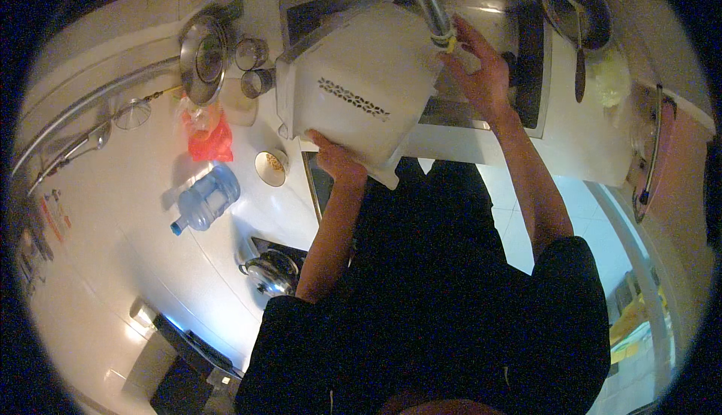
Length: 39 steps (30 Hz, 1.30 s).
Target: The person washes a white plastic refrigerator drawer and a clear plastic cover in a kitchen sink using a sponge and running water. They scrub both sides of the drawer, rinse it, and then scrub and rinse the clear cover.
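My left hand (340,161) grips the near edge of a white plastic bin (361,65), which is tilted over the sink (485,31). Rows of leaf-shaped dark marks or slots run across the bin's upturned face. Beside the bin's right edge, my right hand (482,79) has its thumb and fingers spread around the end of the metal faucet (428,3). A yellow piece shows at the faucet's tip, close to the right thumb. Whether those fingers touch the faucet or the bin cannot be made out. No water stream is visible.
Left on the counter are two glasses (251,54), metal lids (203,60), a red plastic bag (210,138), a bowl (271,168) holding small pieces and a blue water jug (208,198). A lidded pot (273,274) sits near my left elbow. At right is a frying pan (578,9).
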### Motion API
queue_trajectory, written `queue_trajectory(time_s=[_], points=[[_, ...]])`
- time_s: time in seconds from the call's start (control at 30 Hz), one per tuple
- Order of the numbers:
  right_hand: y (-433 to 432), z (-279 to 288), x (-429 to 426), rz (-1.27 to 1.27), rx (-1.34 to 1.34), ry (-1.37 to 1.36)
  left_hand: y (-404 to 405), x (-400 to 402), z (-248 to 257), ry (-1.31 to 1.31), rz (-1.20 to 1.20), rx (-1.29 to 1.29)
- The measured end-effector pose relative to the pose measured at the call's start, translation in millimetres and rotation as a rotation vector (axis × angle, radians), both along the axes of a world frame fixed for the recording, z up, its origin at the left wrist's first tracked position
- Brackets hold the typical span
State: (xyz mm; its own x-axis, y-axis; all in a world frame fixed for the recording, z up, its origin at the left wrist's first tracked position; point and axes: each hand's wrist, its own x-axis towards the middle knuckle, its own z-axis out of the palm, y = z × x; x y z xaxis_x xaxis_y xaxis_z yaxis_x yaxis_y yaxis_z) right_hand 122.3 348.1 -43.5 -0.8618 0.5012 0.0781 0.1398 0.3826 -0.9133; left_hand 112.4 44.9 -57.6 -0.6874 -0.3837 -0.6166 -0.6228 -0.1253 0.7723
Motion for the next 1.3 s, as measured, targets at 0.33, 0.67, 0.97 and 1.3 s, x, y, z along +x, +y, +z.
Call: queue_trajectory(time_s=[0.33, 0.67, 0.97, 1.3], points=[[-20, 0, -22, 0.139, -0.13, -0.172, 17, -1, -17, 0.001, 0.148, -0.066], [-54, -24, -62, 0.247, -0.38, 0.002, 3, -2, -34, 0.022, 0.111, 0.067], [-13, -95, -10, -0.016, -0.513, -0.12, -18, -6, -64, 0.046, 0.117, 0.09], [-28, -147, 79, -0.088, -0.44, -0.303, -28, -20, -81, 0.048, 0.027, 0.268]])
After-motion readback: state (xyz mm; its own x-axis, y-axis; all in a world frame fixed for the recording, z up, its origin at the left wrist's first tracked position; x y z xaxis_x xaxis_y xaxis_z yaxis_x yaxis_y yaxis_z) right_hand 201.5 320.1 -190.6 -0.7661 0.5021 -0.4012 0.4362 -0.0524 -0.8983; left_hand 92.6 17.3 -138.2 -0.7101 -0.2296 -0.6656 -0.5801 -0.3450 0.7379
